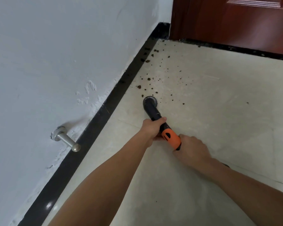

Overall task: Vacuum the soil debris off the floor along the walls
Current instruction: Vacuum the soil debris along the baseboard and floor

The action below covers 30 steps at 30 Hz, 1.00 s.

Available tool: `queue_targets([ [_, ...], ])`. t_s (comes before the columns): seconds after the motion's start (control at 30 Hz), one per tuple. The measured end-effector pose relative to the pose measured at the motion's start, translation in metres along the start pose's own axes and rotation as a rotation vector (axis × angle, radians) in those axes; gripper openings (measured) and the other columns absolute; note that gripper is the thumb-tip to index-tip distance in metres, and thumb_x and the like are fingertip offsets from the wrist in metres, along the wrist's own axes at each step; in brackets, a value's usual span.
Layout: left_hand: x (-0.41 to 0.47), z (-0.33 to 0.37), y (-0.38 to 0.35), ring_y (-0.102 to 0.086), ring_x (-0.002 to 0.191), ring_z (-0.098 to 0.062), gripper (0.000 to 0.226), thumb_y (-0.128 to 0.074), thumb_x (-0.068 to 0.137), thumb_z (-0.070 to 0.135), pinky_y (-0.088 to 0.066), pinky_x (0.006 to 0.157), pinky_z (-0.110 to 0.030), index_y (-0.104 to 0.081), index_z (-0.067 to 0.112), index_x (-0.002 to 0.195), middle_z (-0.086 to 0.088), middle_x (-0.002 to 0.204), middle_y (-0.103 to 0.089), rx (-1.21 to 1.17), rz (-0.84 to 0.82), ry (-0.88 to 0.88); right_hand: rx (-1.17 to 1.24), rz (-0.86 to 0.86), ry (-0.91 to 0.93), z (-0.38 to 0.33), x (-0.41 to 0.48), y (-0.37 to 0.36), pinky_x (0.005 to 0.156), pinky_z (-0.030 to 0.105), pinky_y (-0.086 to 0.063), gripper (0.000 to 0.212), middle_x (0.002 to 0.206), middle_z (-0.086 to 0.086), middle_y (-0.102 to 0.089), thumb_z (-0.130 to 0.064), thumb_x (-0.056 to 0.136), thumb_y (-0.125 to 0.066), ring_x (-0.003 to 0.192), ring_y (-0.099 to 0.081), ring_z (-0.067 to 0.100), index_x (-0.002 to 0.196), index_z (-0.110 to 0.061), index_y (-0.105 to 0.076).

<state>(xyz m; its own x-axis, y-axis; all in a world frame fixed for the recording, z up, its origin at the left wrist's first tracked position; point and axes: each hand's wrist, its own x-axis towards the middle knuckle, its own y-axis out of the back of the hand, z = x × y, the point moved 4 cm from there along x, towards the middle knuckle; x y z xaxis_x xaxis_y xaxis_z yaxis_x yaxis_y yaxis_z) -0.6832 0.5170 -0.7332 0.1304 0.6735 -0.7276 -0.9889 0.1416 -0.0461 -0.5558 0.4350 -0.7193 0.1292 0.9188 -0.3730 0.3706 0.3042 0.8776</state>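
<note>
Gripping the vacuum (170,137) w/ both hands: left hand (153,128) is wrapped round the black tube just ahead of the orange body, and right hand (191,147) is closed over the rear end, knuckles up, fingertips hidden underneath. The nozzle (149,101) sits down on the floor (219,128), near the black skirting (91,128) but not touching it, pointing toward the door (235,22) corner.

Progress, approx halfway at best for this wall (55,46). The strip of floor between the person and the nozzle looks clean along the skirting, bar one tiny speck low in view. Everything ahead isn't done: soil debris (149,79) starts right at the nozzle mouth and scatters on up to the corner, w/ bigger clods hugging the skirting and some seemingly on its top edge. Finer crumbs fan out to the right, and a few lie by the door threshold. One lone speck sits well out to the right.

Left to do, prob: push on along the skirting to the corner, then sweep the fan and the threshold edge. A metal peg (67,141) sticks out of the wall, behind the work area.
</note>
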Motion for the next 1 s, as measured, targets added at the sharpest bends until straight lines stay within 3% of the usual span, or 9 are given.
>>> queue_targets([
  [0.3, -0.004, -0.002, 0.022, -0.070, 0.085, -0.031, 0.040, -0.068, 0.088, 0.025, -0.061, 0.058, -0.037, -0.055, -0.001, 0.115, -0.022, 0.102, -0.068, -0.002, 0.093, -0.019, 0.049, -0.017, 0.064, -0.020, 0.001, -0.009, 0.059, 0.027, -0.039, 0.019, 0.077, -0.003, -0.052, -0.028, 0.081, -0.060, 0.067, -0.052, 0.021, 0.092, -0.023, -0.046],
  [0.47, 0.001, -0.008, -0.053, -0.068, 0.073, -0.027, 0.046, -0.069, 0.087, 0.027, -0.058, 0.049, -0.034, -0.054, -0.004, 0.118, -0.023, 0.102, -0.068, 0.048, -0.074, -0.002, 0.021, 0.029, -0.100, 0.046, -0.018, 0.012, 0.057, 0.028, -0.037, 0.016, 0.072, -0.005, -0.049, -0.030, 0.081, -0.059, 0.067, -0.052, 0.021, 0.090, -0.025, -0.047],
  [0.7, -0.001, -0.014, -0.147, -0.067, 0.073, -0.027, 0.049, -0.070, 0.086, 0.031, -0.059, 0.052, -0.033, -0.052, -0.001, 0.120, -0.022, 0.105, -0.067, 0.197, -0.253, 0.001, 0.101, 0.033, -0.318, 0.128, -0.043, 0.027, 0.060, 0.029, -0.039, 0.019, 0.084, 0.001, -0.063, -0.031, 0.078, -0.064, 0.074, -0.058, 0.024, 0.095, -0.024, -0.057],
  [0.83, 0.003, -0.005, -0.135, -0.064, 0.063, -0.022, 0.048, -0.071, 0.086, 0.026, -0.056, 0.043, -0.028, -0.054, -0.004, 0.119, -0.020, 0.097, -0.066, 0.160, -0.223, -0.007, 0.135, 0.009, -0.260, 0.122, -0.028, 0.028, 0.063, 0.030, -0.044, 0.021, 0.086, 0.003, -0.065, -0.031, 0.074, -0.067, 0.081, -0.063, 0.027, 0.092, -0.024, -0.059],
  [1.0, 0.019, 0.015, -0.075, -0.069, 0.074, -0.028, 0.047, -0.072, 0.085, 0.024, -0.061, 0.059, -0.037, -0.053, -0.003, 0.118, -0.022, 0.099, -0.069, 0.051, -0.093, -0.005, 0.103, -0.066, -0.069, 0.073, 0.017, 0.035, 0.066, 0.031, -0.051, 0.020, 0.085, 0.002, -0.065, -0.027, 0.074, -0.067, 0.079, -0.063, 0.024, 0.093, -0.022, -0.060],
])
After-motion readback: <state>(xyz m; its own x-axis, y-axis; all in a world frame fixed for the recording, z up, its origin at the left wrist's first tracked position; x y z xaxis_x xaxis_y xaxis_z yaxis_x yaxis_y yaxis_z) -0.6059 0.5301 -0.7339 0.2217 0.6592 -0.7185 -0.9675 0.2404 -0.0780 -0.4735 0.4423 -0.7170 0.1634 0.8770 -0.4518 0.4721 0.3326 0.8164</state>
